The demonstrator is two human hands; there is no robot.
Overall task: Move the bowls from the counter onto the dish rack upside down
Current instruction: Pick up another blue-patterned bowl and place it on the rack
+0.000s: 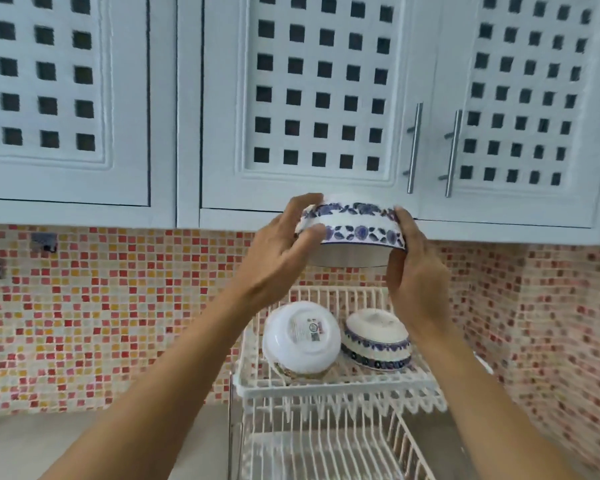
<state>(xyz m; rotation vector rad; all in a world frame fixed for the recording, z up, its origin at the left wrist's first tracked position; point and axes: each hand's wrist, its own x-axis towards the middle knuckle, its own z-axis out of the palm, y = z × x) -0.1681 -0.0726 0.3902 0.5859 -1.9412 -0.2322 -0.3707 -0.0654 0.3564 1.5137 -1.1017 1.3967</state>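
Note:
A white bowl with blue flower bands [352,223] is held upside down in the air, its open rim facing down, well above the white wire dish rack [329,393]. My left hand [284,251] grips its left side and my right hand [413,275] grips its right side. On the rack's upper tier two bowls lie bottom up: a plain white one with a label [302,336] at the left and a blue-patterned one [376,341] at the right, touching each other.
White lattice cabinet doors with metal handles [414,147] hang just behind the raised bowl. A red and yellow mosaic wall [118,306] runs behind the rack. The rack's lower tier [326,452] and a strip of grey counter [32,441] lie below.

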